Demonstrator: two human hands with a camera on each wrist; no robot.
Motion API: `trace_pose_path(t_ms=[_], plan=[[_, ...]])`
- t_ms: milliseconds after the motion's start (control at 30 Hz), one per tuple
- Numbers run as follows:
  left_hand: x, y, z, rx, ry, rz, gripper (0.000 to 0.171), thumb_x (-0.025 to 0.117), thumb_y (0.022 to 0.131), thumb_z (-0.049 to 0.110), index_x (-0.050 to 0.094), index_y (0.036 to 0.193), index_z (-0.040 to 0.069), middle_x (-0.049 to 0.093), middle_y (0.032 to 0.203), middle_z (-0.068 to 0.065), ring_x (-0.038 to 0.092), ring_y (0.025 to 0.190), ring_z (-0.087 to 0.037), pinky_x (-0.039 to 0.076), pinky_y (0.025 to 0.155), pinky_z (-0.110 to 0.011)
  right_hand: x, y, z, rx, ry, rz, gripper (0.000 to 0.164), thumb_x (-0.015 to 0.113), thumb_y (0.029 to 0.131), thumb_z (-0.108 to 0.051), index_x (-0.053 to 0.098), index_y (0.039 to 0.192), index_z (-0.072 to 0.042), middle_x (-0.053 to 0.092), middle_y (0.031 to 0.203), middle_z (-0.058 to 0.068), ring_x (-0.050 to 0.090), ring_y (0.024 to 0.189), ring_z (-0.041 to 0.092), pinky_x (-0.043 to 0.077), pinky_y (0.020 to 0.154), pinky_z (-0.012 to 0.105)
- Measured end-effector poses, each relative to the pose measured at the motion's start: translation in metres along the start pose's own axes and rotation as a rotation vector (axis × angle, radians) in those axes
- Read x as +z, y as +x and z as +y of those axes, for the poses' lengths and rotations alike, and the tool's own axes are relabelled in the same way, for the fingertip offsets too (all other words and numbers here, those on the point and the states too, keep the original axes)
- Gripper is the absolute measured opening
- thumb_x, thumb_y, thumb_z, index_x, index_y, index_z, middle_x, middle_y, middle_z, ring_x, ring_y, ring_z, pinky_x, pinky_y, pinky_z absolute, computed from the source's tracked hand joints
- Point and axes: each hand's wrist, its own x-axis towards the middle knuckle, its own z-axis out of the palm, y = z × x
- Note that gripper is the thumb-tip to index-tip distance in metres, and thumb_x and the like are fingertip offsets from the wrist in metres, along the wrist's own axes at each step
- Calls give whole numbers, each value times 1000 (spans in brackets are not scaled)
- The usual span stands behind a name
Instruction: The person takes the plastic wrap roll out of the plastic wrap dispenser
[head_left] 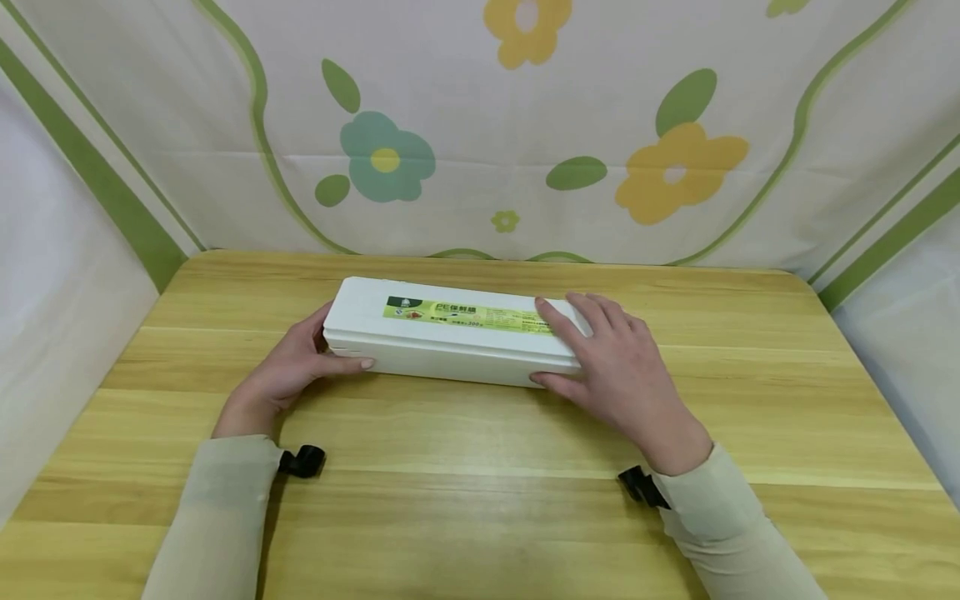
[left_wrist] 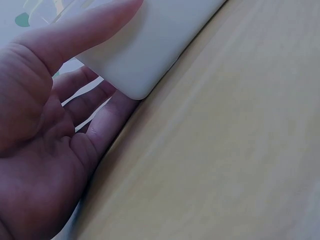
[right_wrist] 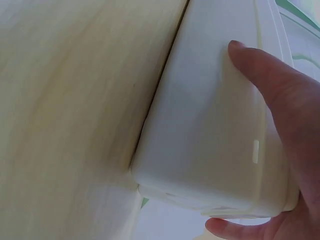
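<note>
A long white cling film box (head_left: 450, 354) lies lengthwise across the wooden table, its lid down and a yellow-green label (head_left: 480, 317) on top. At its left end my left hand (head_left: 292, 362) holds it, thumb along the front face and the other fingers behind. In the left wrist view, the fingers curve past the box's rounded corner (left_wrist: 137, 70), low by the tabletop. My right hand (head_left: 626, 367) grips the right end from above, the index finger over the label's edge. Its thumb (right_wrist: 265, 72) presses the box's front side in the right wrist view.
The wooden table (head_left: 465, 492) extends on all sides of the box. Behind it hangs a white curtain (head_left: 480, 125) with flower prints, and pale cloth flanks both sides. Black wrist mounts (head_left: 303, 461) stick out from the sleeves.
</note>
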Motion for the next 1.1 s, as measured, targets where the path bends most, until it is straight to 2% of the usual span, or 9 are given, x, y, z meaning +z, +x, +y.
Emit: trace_pose_path(t_ms=[200, 367, 567, 667, 800, 900, 1000, 1100], plan=[[0, 0, 0, -3, 3, 0, 98, 92, 86, 11, 40, 166, 28, 58, 152, 0, 57, 132, -15, 49, 104, -20, 0, 2, -2, -6, -17, -3, 87, 86, 87, -57, 51, 158, -21, 60, 145, 24, 60, 129, 48, 57, 94, 66], [-1, 1, 0, 9, -13, -7, 97, 91, 86, 10, 40, 166, 28, 56, 155, -3, 58, 133, -16, 50, 104, -20, 2, 5, -6, -41, -61, 43, 84, 89, 87, -50, 55, 154, -14, 63, 139, 30, 63, 122, 54, 57, 96, 67], [0, 0, 1, 11, -10, -13, 96, 91, 87, 10, 40, 166, 27, 57, 154, -2, 57, 133, -16, 50, 104, -20, 4, 4, -3, -63, -67, 64, 85, 88, 88, -52, 54, 155, -13, 62, 140, 30, 63, 124, 53, 57, 99, 65], [2, -1, 1, 12, 3, -8, 93, 91, 87, 11, 42, 165, 25, 59, 151, 1, 55, 133, -15, 48, 104, -18, 4, 2, 1, -80, -48, 75, 84, 80, 91, -58, 53, 157, -15, 62, 141, 29, 63, 123, 52, 58, 97, 65], [2, -2, 1, 20, 22, -9, 87, 90, 88, 12, 46, 163, 21, 59, 150, 1, 53, 134, -14, 47, 104, -18, 2, 3, 7, -61, 9, 78, 80, 54, 100, -74, 53, 160, -20, 62, 142, 26, 64, 124, 50, 60, 89, 64], [3, -2, 1, 22, 29, -19, 88, 90, 89, 13, 44, 164, 22, 54, 157, 1, 50, 138, -15, 45, 106, -17, -2, 4, 11, -20, 72, 63, 83, 36, 101, -80, 52, 161, -26, 62, 145, 22, 63, 127, 46, 60, 82, 63], [3, -1, 1, 15, 40, -31, 91, 90, 89, 15, 41, 166, 24, 49, 162, -1, 47, 141, -16, 43, 107, -17, -6, 6, 13, -16, 98, 83, 82, 33, 101, -80, 52, 161, -28, 61, 146, 22, 61, 128, 46, 59, 82, 65], [2, 0, 3, 5, 41, -36, 93, 90, 89, 15, 40, 167, 25, 49, 162, -4, 47, 140, -18, 43, 107, -18, -11, 10, 15, -32, 94, 173, 77, 41, 102, -78, 54, 160, -28, 61, 145, 25, 61, 126, 49, 57, 86, 66]])
